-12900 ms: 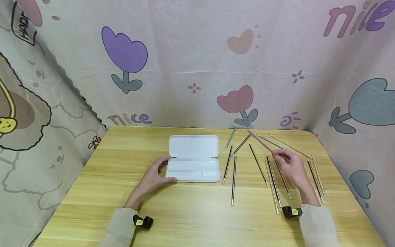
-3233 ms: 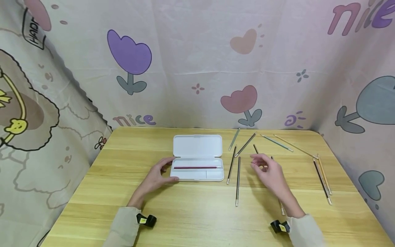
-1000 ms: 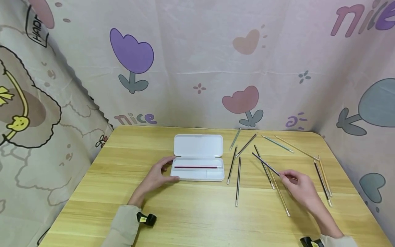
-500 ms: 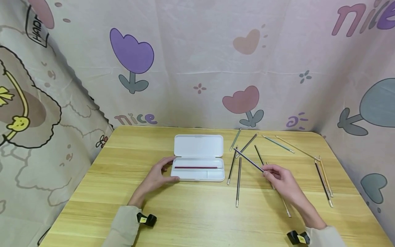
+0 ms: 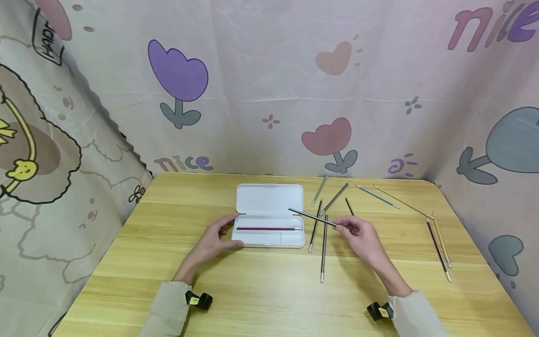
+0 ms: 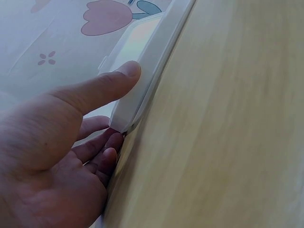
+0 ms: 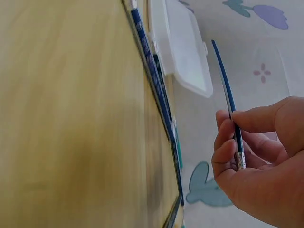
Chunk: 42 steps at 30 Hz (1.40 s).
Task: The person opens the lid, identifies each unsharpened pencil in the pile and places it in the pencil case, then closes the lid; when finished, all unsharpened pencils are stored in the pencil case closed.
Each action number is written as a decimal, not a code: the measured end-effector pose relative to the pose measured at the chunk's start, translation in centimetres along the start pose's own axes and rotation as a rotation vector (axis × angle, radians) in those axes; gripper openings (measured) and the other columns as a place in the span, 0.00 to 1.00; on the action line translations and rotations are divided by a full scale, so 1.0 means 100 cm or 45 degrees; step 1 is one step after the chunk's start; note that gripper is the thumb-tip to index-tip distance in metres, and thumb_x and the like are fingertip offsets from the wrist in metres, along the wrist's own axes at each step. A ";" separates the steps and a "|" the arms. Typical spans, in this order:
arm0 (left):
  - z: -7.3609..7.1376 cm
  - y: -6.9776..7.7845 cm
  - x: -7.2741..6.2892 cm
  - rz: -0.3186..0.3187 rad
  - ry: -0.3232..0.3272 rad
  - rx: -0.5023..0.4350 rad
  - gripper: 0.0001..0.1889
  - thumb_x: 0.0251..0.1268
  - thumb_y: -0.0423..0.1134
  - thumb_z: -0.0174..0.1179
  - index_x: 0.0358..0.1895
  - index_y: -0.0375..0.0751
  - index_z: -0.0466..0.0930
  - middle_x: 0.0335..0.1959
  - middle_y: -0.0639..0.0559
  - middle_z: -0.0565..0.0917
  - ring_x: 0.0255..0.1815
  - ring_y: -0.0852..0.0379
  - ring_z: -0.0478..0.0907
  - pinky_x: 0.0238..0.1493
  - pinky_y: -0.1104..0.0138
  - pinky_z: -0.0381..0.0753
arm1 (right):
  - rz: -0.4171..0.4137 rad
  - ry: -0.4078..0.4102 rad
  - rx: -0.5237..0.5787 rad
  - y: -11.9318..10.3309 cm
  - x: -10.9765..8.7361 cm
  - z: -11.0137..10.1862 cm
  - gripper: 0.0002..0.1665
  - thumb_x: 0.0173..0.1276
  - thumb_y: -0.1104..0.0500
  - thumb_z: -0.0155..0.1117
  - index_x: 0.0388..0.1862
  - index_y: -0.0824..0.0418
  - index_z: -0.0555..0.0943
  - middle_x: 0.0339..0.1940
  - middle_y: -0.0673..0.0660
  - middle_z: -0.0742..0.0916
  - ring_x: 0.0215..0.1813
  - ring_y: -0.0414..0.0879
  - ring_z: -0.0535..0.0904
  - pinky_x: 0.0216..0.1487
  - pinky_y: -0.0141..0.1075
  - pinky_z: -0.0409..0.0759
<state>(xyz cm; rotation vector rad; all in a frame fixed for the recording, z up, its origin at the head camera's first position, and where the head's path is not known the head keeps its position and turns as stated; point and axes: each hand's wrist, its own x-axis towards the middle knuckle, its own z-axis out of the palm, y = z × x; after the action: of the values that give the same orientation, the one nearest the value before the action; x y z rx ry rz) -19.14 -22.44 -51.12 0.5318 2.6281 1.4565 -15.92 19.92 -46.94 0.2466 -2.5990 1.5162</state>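
A white pencil case (image 5: 269,199) lies with its lid raised, a dark red pencil (image 5: 265,229) along its back compartment. My left hand (image 5: 212,241) grips the case's left end; in the left wrist view, the thumb (image 6: 128,71) presses its front side and the fingers curl at its end. Between thumb and fingers my right hand (image 5: 360,238) pinches a dark striped pencil (image 5: 309,215). Its far tip reaches above the case's right side, and the metal end shows inside the palm in the right wrist view. Below it, two dark pencils lie right of the case.
More pencils lie scattered on the right: a teal pencil (image 5: 378,196), a yellow pencil (image 5: 402,201) and a black pencil (image 5: 439,250) among them. A short green pencil (image 5: 319,191) sits near the wooden table's (image 5: 269,295) back edge. A printed cloth (image 5: 252,70) hangs behind.
The red pencil, in my right hand in the oldest frame, now lies in the case. More recently the right hand has carried the dark pencil leftward to the case. The left hand has stayed.
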 end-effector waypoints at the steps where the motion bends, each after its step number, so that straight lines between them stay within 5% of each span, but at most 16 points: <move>1: 0.000 -0.001 0.000 0.001 0.001 0.001 0.45 0.54 0.45 0.79 0.75 0.41 0.69 0.67 0.44 0.76 0.61 0.45 0.72 0.61 0.49 0.71 | -0.015 -0.002 -0.004 -0.001 0.002 0.004 0.08 0.71 0.69 0.65 0.47 0.68 0.86 0.41 0.60 0.89 0.45 0.52 0.85 0.48 0.30 0.81; 12: -0.001 0.000 0.001 -0.006 0.003 -0.005 0.45 0.54 0.45 0.80 0.76 0.42 0.69 0.68 0.44 0.75 0.61 0.45 0.72 0.61 0.50 0.71 | -0.077 -0.129 -0.015 -0.016 0.027 0.044 0.11 0.68 0.74 0.61 0.45 0.67 0.86 0.42 0.63 0.88 0.45 0.52 0.85 0.48 0.37 0.84; 24: -0.001 0.000 0.002 -0.020 0.005 -0.004 0.45 0.53 0.45 0.80 0.75 0.44 0.69 0.69 0.45 0.75 0.63 0.45 0.72 0.61 0.49 0.70 | -0.115 -0.138 -0.045 -0.030 0.052 0.081 0.06 0.68 0.70 0.69 0.42 0.66 0.88 0.39 0.55 0.90 0.42 0.47 0.84 0.45 0.39 0.84; 31: -0.002 0.002 0.002 -0.006 0.006 0.016 0.45 0.52 0.45 0.80 0.75 0.43 0.70 0.67 0.45 0.76 0.62 0.46 0.73 0.61 0.50 0.72 | -0.146 -0.159 -0.127 -0.028 0.054 0.094 0.09 0.66 0.72 0.68 0.41 0.63 0.90 0.43 0.57 0.90 0.35 0.44 0.81 0.35 0.34 0.81; 42: -0.001 0.001 0.001 -0.003 0.006 0.026 0.45 0.52 0.44 0.81 0.75 0.41 0.70 0.67 0.45 0.76 0.61 0.46 0.73 0.60 0.50 0.73 | -0.158 -0.118 -0.120 -0.028 0.053 0.113 0.08 0.62 0.73 0.72 0.36 0.62 0.90 0.38 0.55 0.91 0.39 0.47 0.87 0.41 0.37 0.85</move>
<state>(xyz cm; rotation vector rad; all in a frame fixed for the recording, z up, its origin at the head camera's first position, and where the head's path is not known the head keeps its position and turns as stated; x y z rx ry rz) -19.25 -22.43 -50.97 0.5281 2.6485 1.4337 -20.81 8.33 -49.07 0.4699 -2.6610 1.3689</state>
